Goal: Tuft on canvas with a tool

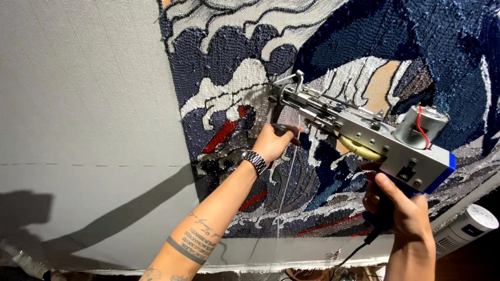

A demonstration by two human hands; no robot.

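Stretched grey backing cloth [78, 104] fills my view, blue wave tufting [250, 67] across it. My right hand [403, 208] clamps the tufting gun [364, 138] handle; left hand [273, 143] wraps its front grip, needle against cloth.

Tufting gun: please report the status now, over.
Left hand gripping front handle, right hand on rear grip. Tufting gun nose against backing cloth, at the wave rug design. Nothing obstructing.

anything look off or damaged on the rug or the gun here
Nothing looks damaged. The tufting gun is pressed nose-first to the backing cloth, left hand on its front grip, right hand on the rear handle. The only untidy spot is the frayed bottom edge of the cloth.
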